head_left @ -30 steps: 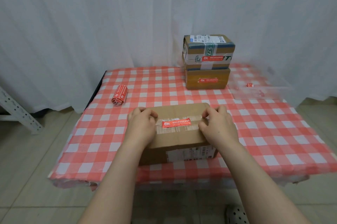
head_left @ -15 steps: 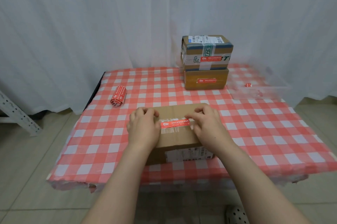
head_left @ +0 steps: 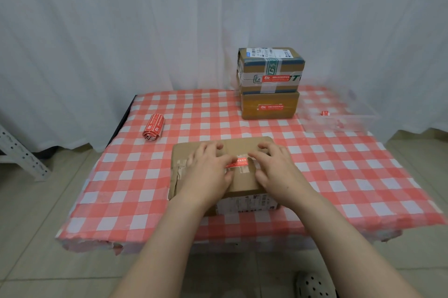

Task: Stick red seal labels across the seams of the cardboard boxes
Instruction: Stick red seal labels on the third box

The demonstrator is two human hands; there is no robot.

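White curtains backed the checked bench (head_left: 135, 176). At its 6 o'clock edge sat the cardboard box (head_left: 244, 152), its red seal label (head_left: 237, 163) running 9-to-3 between the left hand (head_left: 208, 169) and right hand (head_left: 274, 166), both flat, fingers spread, clamping nothing.

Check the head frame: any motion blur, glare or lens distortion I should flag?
Head view: fingers of the left hand and right hand are smeared by motion over the red seal label; the clear plastic tray at far right is blurry too. Lighting is soft and even, no harsh glare. Wide-angle bending shows at the tablecloth edges.
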